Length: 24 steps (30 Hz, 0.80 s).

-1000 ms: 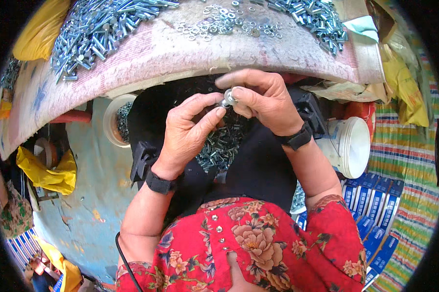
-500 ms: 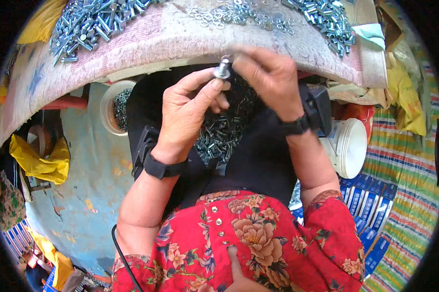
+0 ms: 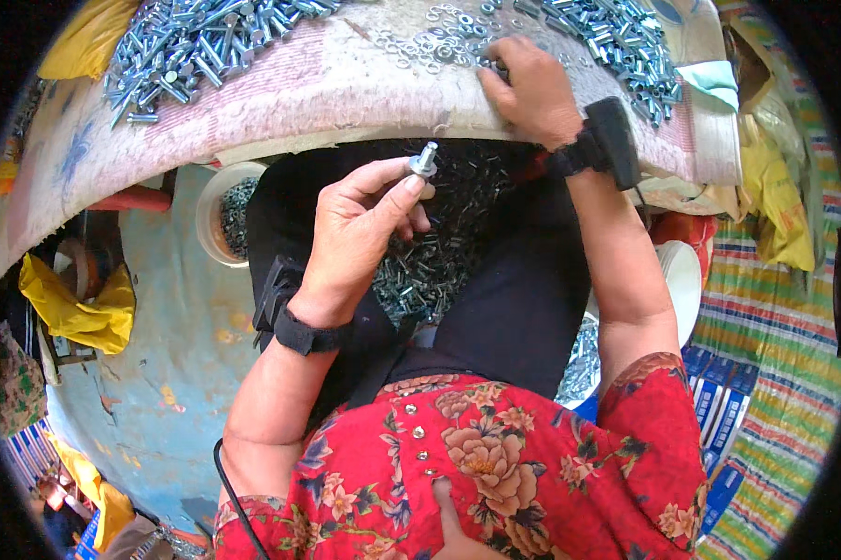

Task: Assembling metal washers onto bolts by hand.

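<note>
My left hand [image 3: 350, 219] is closed, pinching a silver bolt [image 3: 430, 153] upright between thumb and fingers. A flat washer [image 3: 422, 167] sits around the bolt's shank, low down near the fingertips. Farther off and to the right, my right hand [image 3: 537, 98] rests on the cloth-covered table [image 3: 364, 93]. Its thumb and forefinger are apart at the edge of a scatter of small ring washers [image 3: 444, 37]; no held piece shows, and some fingertips are hidden. Between my legs lies a heap of dark small metal fasteners [image 3: 430, 271].
Bolt piles lie on the table at left [image 3: 215, 42] and right [image 3: 616, 42]. A white tub of small metal parts [image 3: 217, 224] stands left of my legs. On the right are a white bucket [image 3: 683, 289], blue boxes [image 3: 719, 392] and a striped sheet [image 3: 775, 345].
My right hand has left the bolt in my left hand and moved up and away to the washers on the table. My left hand stays nearly in place, still gripping the bolt.
</note>
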Tool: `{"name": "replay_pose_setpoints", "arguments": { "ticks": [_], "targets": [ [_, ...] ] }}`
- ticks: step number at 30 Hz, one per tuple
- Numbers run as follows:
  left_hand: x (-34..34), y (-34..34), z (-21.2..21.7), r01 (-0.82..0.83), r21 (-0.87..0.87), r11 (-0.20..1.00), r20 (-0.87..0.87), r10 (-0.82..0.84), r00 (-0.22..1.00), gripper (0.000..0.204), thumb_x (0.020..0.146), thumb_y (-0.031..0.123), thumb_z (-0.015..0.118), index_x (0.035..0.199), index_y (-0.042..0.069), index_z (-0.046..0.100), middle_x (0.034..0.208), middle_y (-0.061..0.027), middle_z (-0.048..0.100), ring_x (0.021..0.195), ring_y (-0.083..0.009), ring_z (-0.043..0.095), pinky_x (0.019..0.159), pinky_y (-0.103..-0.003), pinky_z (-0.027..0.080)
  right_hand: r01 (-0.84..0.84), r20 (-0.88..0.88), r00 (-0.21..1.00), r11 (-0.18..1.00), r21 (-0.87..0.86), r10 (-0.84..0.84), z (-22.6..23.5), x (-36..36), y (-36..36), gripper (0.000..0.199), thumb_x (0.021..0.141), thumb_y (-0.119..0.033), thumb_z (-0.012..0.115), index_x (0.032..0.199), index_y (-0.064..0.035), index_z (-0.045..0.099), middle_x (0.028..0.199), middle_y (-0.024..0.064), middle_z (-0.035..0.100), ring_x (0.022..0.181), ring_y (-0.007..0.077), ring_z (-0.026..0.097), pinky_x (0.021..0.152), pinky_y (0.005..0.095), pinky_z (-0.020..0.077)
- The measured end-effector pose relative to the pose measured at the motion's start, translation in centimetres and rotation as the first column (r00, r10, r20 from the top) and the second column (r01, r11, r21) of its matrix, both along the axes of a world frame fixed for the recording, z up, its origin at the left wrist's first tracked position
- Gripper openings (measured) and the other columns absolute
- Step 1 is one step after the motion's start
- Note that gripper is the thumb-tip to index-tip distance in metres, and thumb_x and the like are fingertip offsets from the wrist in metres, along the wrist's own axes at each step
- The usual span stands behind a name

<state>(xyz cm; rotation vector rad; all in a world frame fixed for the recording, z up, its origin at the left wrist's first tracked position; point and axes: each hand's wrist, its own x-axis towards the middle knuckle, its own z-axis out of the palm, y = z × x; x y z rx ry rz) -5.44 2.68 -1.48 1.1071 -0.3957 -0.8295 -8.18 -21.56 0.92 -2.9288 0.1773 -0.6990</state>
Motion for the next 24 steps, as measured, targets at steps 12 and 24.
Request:
{"name": "replay_pose_setpoints", "arguments": {
  "ticks": [12,24],
  "targets": [
    [-1.5,0.0,2.6,0.048,0.099,0.994,0.246,-0.072,0.967,0.019,0.084,0.012,0.058,0.099,0.001,0.061,0.081,-0.0025,0.063,0.062,-0.0062,0.055,0.054,-0.019,0.041,-0.392,0.101,0.892,0.644,0.657,0.440,4.2,-6.2,6.8,0.014,0.076,-0.004,0.058,0.089,0.0007,0.055,0.072,0.0088,0.056,0.066,0.0155,0.055,0.060,0.0270,0.0445],
    [-3.6,0.3,4.4,-0.085,0.111,0.990,0.576,0.005,0.817,0.013,0.082,0.007,0.059,0.093,0.000,0.060,0.066,-0.0011,0.058,0.057,-0.0051,0.054,0.051,-0.019,0.043,-0.373,0.106,0.927,0.843,0.387,0.361,5.5,-7.7,8.1,0.028,0.081,-0.018,0.059,0.062,-0.0006,0.049,0.054,0.0102,0.046,0.043,0.0212,0.040,0.043,0.0315,0.0339]
  ]
}}
